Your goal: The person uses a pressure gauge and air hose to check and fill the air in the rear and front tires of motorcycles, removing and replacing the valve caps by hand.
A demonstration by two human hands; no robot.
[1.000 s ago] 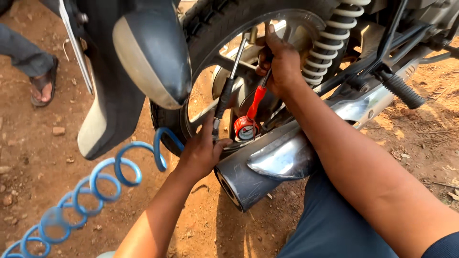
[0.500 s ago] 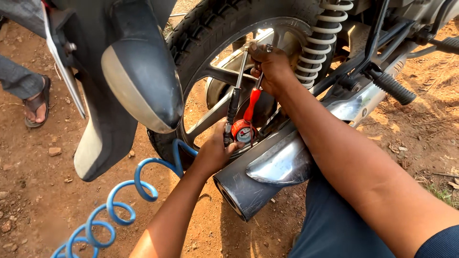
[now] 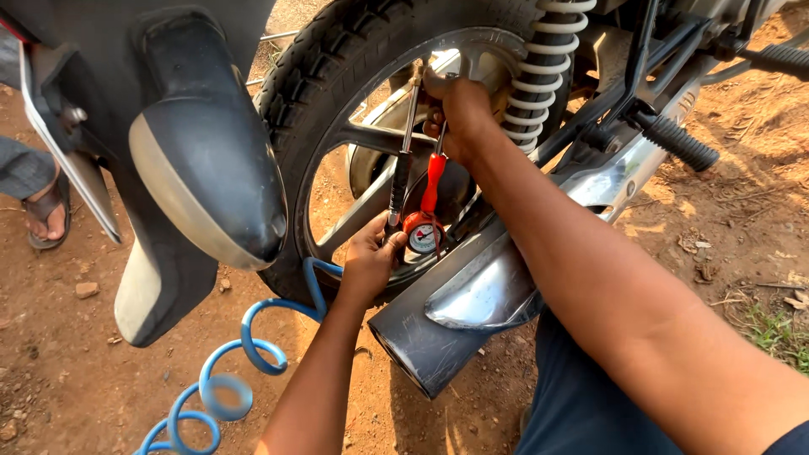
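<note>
Head view, looking down at a motorcycle's rear wheel [image 3: 337, 101]. The left hand [image 3: 371, 257] is closed around a red inflator gauge [image 3: 421, 232] low inside the wheel, fed by a coiled blue hose [image 3: 244, 354]. The right hand [image 3: 459, 105] pinches the gauge's metal stem at the rim. The exhaust [image 3: 472, 295] lies just below, over red dirt [image 3: 76, 371].

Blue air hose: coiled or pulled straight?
Coiled. The blue hose lies in loose loops on the dirt, running up toward the gauge at the left hand.
</note>
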